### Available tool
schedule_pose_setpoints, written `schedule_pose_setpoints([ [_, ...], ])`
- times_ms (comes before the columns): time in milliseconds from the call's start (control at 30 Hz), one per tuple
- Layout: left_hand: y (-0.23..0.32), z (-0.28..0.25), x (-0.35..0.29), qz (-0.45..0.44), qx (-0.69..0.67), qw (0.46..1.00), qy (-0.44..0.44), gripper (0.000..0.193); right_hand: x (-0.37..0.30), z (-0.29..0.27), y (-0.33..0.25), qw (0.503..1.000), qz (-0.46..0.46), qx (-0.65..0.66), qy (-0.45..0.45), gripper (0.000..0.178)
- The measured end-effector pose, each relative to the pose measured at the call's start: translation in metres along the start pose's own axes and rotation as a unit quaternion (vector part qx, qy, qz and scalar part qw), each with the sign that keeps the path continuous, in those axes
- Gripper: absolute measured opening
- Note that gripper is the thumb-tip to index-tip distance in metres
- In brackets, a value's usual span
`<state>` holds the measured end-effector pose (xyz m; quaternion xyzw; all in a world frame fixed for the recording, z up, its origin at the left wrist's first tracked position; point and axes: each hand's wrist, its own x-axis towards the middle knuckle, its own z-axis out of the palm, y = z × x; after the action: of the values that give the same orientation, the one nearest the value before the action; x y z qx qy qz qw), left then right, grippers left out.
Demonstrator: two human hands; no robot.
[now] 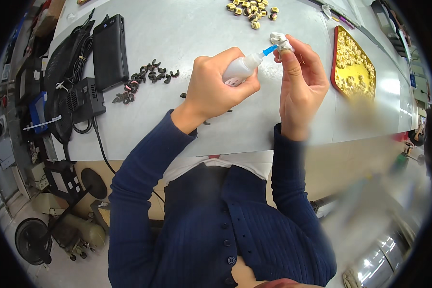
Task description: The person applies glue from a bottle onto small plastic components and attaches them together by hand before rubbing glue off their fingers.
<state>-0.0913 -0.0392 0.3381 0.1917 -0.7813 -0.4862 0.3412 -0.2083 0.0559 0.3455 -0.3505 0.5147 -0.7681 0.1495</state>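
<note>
My left hand [209, 84] is wrapped round a white squeeze glue bottle [242, 68], tilted up to the right. Its blue needle tip [270, 50] reaches the small white figure-like piece [284, 43] pinched in the fingertips of my right hand [302, 81]. Whether the tip touches the piece or stops just short, I cannot tell. To the left of my left hand lie several small black curved pieces [152, 76] on the grey table [177, 139]. Beyond my hands sits a cluster of small yellow and dark pieces [255, 10].
At the right is a red-rimmed yellow tray [335, 67] with many small pale pieces. On the left stand a black box-like device [111, 52], a black power adapter [85, 100] and coiled cables [81, 55]. One cable [101, 144] hangs over the table's front edge.
</note>
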Motion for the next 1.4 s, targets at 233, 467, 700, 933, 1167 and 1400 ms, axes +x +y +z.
schedule_pose_setpoints([
  [233, 0.0004, 0.0004, 0.0000, -0.001, 0.003, 1.000, -0.006, 0.015, 0.0009, -0.0041, 0.0047, 0.998, -0.058, -0.025, 0.020, 0.020],
  [467, -0.0001, 0.0003, 0.0006, 0.004, 0.000, 1.000, -0.009, 0.016, -0.0001, -0.0017, 0.0016, 0.999, -0.031, -0.013, 0.038, 0.020],
  [700, 0.0004, 0.0006, -0.0003, 0.006, 0.002, 1.000, -0.010, 0.015, -0.0003, -0.0037, 0.0033, 0.999, -0.041, -0.008, 0.024, 0.019],
  [933, -0.0006, 0.0004, -0.0005, 0.005, 0.002, 1.000, -0.010, 0.015, 0.0000, -0.0038, 0.0036, 0.998, -0.055, -0.008, 0.021, 0.019],
  [1167, 0.0009, 0.0008, 0.0007, 0.010, -0.001, 1.000, -0.001, 0.014, 0.0005, -0.0067, 0.0038, 0.998, -0.053, -0.016, 0.041, 0.020],
  [1400, 0.0013, 0.0001, 0.0003, 0.004, 0.001, 1.000, -0.010, 0.013, -0.0001, -0.0033, 0.0022, 0.998, -0.042, -0.001, 0.042, 0.019],
])
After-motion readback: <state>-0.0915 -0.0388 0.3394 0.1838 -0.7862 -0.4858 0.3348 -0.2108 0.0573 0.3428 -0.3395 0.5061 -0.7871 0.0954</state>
